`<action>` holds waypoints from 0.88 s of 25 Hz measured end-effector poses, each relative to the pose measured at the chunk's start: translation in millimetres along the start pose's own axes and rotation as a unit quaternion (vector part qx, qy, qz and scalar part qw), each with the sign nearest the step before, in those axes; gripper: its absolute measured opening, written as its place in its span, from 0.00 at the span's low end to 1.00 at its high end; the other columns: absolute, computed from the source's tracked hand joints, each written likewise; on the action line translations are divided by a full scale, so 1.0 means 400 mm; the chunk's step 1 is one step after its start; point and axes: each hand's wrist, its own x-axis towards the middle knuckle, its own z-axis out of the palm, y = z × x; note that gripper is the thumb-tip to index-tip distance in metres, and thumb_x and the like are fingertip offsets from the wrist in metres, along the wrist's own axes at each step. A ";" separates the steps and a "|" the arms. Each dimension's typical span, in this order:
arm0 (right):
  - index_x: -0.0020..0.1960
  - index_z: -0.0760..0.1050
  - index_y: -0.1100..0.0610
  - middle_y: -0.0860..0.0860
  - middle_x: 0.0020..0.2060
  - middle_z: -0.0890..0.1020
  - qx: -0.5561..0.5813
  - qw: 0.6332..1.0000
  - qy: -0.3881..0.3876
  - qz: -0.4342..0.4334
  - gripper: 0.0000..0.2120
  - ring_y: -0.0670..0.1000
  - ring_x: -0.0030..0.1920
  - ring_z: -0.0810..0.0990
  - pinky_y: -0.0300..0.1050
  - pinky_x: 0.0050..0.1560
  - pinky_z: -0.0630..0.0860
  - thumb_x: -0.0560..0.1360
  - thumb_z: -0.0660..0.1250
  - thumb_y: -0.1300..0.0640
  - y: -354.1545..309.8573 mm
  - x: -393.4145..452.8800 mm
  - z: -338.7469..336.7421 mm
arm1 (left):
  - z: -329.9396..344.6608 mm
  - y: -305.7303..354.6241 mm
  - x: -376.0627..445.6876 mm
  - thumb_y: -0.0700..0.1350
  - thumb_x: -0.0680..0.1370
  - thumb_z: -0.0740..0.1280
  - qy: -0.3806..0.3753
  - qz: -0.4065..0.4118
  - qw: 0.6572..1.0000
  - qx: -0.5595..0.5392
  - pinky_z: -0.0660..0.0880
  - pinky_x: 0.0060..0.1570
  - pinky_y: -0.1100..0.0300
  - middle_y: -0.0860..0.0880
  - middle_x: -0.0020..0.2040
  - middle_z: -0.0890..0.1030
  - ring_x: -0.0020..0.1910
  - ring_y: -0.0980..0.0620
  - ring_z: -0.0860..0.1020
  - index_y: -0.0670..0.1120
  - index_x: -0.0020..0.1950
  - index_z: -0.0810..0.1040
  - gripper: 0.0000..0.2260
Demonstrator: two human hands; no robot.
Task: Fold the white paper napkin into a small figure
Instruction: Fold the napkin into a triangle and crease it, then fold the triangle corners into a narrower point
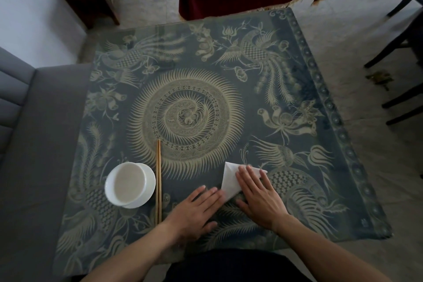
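Observation:
The white paper napkin (229, 178) lies folded into a pointed, roughly triangular shape on the patterned table near the front edge. My right hand (258, 194) rests flat on its right half, fingers spread, pressing it down and hiding that part. My left hand (196, 207) lies flat on the table just left of the napkin, and its fingertips touch the napkin's lower left edge. Neither hand grips anything.
A white bowl on a white saucer (130, 184) stands at the front left. A pair of wooden chopsticks (158, 181) lies just right of it, pointing away from me. The dark patterned tablecloth (187, 112) covers the table. A grey sofa is at the left and dark chairs stand at the right.

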 end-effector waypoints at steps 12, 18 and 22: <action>0.78 0.38 0.58 0.54 0.78 0.38 0.016 0.997 -0.015 0.071 0.38 0.53 0.77 0.34 0.58 0.75 0.38 0.79 0.41 0.33 -0.006 0.005 0.028 | -0.029 0.020 0.184 0.61 0.82 0.40 -0.024 -0.133 0.991 -0.004 0.39 0.76 0.45 0.46 0.79 0.34 0.76 0.50 0.31 0.43 0.78 0.34 0.32; 0.79 0.47 0.59 0.53 0.79 0.47 0.024 0.990 0.024 0.139 0.37 0.53 0.78 0.42 0.60 0.75 0.45 0.79 0.45 0.36 0.051 -0.039 0.035 | -0.021 0.007 0.168 0.66 0.80 0.38 -0.032 -0.140 0.990 -0.011 0.32 0.73 0.41 0.47 0.78 0.31 0.75 0.52 0.28 0.45 0.78 0.32 0.35; 0.79 0.47 0.59 0.54 0.79 0.50 0.017 0.985 0.024 0.168 0.37 0.55 0.78 0.45 0.62 0.75 0.47 0.79 0.44 0.35 0.075 -0.066 0.035 | -0.019 -0.003 0.160 0.67 0.81 0.40 -0.025 -0.134 0.991 -0.012 0.33 0.73 0.42 0.47 0.78 0.31 0.75 0.52 0.29 0.45 0.78 0.32 0.36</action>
